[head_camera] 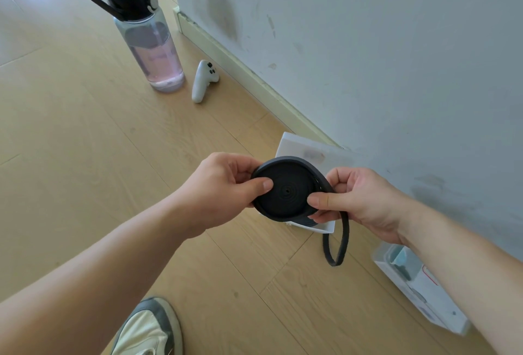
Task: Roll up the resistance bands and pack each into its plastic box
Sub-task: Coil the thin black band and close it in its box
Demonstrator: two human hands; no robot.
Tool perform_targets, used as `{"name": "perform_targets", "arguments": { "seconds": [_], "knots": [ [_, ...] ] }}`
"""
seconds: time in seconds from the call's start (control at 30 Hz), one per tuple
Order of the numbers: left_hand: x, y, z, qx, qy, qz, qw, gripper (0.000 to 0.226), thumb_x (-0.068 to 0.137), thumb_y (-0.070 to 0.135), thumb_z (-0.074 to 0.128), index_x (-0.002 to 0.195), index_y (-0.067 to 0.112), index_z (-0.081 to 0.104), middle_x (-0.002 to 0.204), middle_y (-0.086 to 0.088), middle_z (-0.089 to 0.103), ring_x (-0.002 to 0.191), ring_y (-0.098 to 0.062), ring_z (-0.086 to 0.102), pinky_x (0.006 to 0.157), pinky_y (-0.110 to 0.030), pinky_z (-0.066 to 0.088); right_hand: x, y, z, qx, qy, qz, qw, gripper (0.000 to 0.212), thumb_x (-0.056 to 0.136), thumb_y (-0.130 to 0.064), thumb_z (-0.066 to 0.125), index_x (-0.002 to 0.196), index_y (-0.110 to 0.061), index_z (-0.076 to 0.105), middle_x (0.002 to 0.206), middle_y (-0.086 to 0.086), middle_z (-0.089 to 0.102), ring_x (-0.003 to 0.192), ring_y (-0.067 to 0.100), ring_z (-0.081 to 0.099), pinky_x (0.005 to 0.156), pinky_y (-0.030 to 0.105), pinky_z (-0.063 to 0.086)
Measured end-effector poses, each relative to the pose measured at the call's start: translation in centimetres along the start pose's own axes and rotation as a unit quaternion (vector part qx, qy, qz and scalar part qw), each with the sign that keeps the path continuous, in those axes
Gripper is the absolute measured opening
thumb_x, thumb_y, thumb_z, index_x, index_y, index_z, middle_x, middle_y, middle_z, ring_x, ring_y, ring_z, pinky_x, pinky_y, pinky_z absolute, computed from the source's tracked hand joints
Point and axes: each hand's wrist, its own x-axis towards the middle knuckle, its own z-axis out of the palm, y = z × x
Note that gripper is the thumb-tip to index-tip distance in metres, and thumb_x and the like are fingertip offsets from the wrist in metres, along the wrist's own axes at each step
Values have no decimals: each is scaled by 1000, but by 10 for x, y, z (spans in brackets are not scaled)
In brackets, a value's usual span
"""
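you hold a black resistance band (pixel 285 190), wound into a flat coil, in the air above a white plastic box (pixel 300 145) on the wooden floor (pixel 85 134) by the wall. your left hand (pixel 220 187) pinches the coil's left edge and your right hand (pixel 359 199) pinches its right edge, thumbs on its face, with a loose loop hanging below. a second box (pixel 418 292) holding something teal lies beneath your right forearm, its label too blurred to read; farther left stand a water bottle (pixel 150 40) and a white controller (pixel 202 80).

The wooden floor (pixel 85 142) bears a water bottle (pixel 152 43), controller (pixel 202 80), white box (pixel 300 146) and clear box (pixel 424 292).
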Motion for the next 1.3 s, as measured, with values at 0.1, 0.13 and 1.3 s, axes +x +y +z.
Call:
{"name": "perform_targets", "arguments": {
  "seconds": [0.1, 0.13, 1.3],
  "knots": [
    [-2, 0, -2, -23, -22, -5, 999, 17, 99, 10, 68, 110, 17, 78, 98, -3, 82, 96, -21, 79, 95, -41, 61, 0, 4, 1, 48, -11, -17, 999, 41, 72, -8, 90, 103, 3, 64, 98, 17, 76, 97, 37, 73, 93, 47, 60],
    [-1, 0, -1, -27, -19, -5, 999, 17, 99, 10, 68, 111, 17, 78, 98, -3, 82, 96, -21, 79, 95, -41, 62, -1, 5, 1, 70, -35, -18, 997, 42, 75, -8, 90, 106, 3, 65, 102, 18, 75, 100, 36, 71, 96, 48, 59],
    [12, 20, 38, -253, 145, 7, 956, 14, 103, 12, 63, 112, 14, 74, 99, -1, 82, 94, -16, 79, 85, -36, 65, 2, 6, 28, 238, -7, -69, 969, 49, 81, -11, 78, 127, 0, 65, 117, 20, 72, 105, 32, 71, 96, 43, 60]
  ]
}}
